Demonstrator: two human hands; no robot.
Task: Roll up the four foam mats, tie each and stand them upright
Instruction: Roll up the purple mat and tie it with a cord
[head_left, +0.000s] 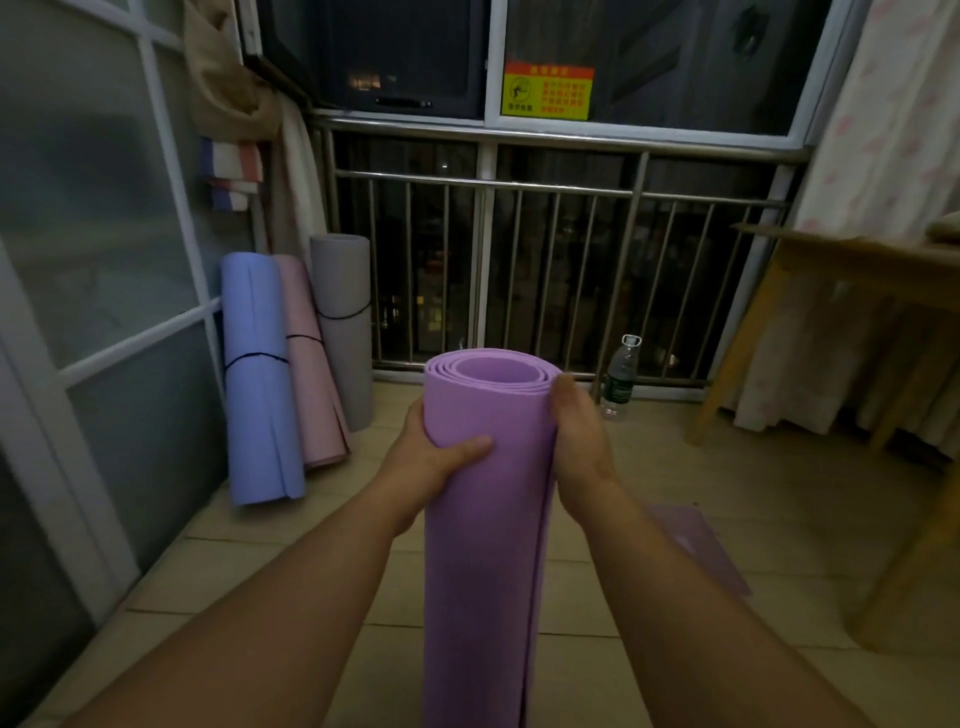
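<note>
I hold a rolled purple foam mat (483, 519) upright in front of me, its open spiral end facing up. My left hand (431, 462) grips its left side with the thumb across the front. My right hand (576, 441) presses the loose outer edge on its right side. No tie shows on this roll. Three other rolled mats lean in the left corner: a blue one (257, 384), a pink one (309, 364) and a grey one (343, 322), each with a dark band around it.
A metal railing (519, 249) and dark windows close off the far side. A plastic water bottle (620, 379) stands on the tiled floor by the railing. A wooden table (831, 291) with a curtain behind it fills the right. A glass partition (104, 260) runs along the left.
</note>
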